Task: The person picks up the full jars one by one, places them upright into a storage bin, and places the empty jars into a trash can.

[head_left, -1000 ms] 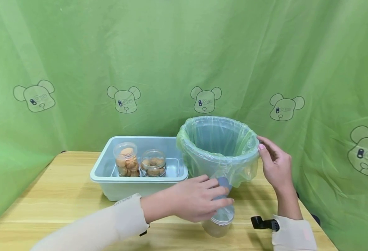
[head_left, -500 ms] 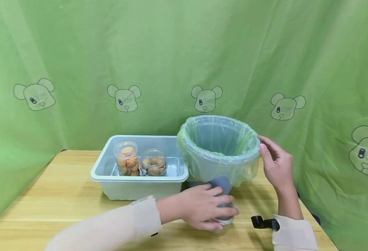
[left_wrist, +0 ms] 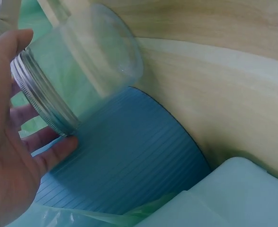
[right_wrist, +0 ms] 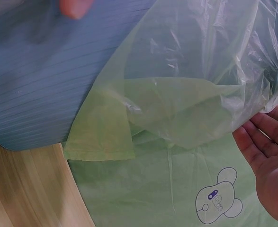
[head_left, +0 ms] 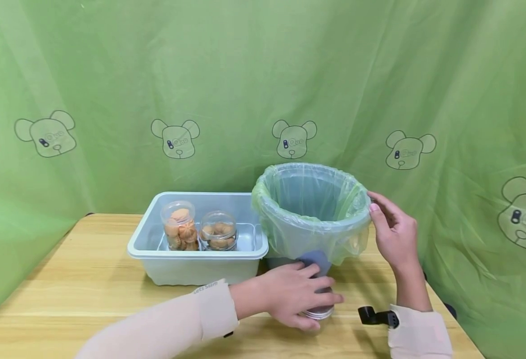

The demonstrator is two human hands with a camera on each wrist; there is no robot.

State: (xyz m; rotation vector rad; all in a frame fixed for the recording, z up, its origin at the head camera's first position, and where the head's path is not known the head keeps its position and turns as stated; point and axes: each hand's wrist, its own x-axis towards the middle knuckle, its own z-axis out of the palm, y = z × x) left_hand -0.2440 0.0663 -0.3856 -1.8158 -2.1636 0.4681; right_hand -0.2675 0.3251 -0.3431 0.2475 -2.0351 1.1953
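Observation:
In the head view my left hand (head_left: 291, 296) reaches across in front of a blue-grey trash can (head_left: 318, 262). Its thumb and fingers curl round the silver lid of a clear jar (left_wrist: 89, 54), as the left wrist view shows. No contents show through the jar's wall; the hand hides much of it in the head view. My right hand (head_left: 396, 232) holds the can's rim at the right, thumb nearest me. A thin green garbage bag (head_left: 289, 234) lines the can and folds over its rim. In the right wrist view, fingers (right_wrist: 264, 135) touch the bag's edge.
Left of the can stands a pale blue plastic bin (head_left: 204, 269). Inside are a tall clear jar of cookies (head_left: 183, 232) and a shorter jar of cookies (head_left: 219, 234). All rests on a wooden table (head_left: 87, 284), with a green curtain (head_left: 227, 75) behind.
My left hand has moved right and a little towards me, and its fingers have closed round the jar's lid. My right hand has stayed at the can's rim.

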